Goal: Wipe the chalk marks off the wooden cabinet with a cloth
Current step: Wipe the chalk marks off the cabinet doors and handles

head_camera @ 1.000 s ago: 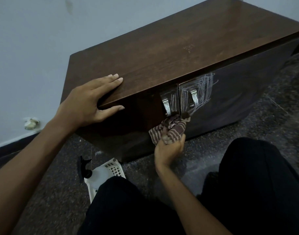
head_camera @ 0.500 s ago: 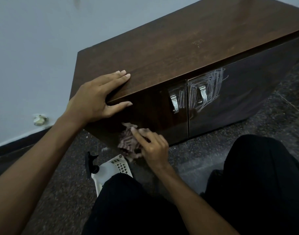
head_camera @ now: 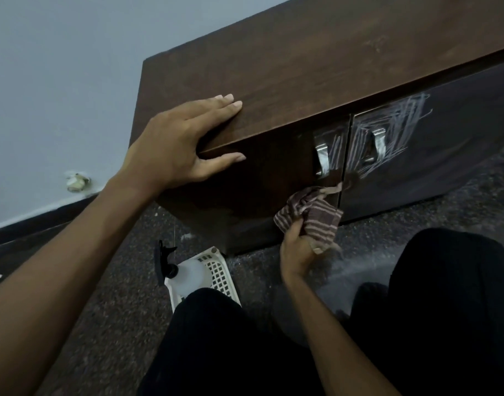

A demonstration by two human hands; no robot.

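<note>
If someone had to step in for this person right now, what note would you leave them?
Left hand: fingers flat on the cabinet top, thumb on its front.
Right hand: grips the cloth low against the doors, below the left handle.
Chalk marks: scribbles around the right handle, and a few streaks on the left door's edge.
Done: no cleaned patch is evident.
Left: wipe the marks off both doors.
Spare: a spray bottle lies in a basket on the floor.
</note>
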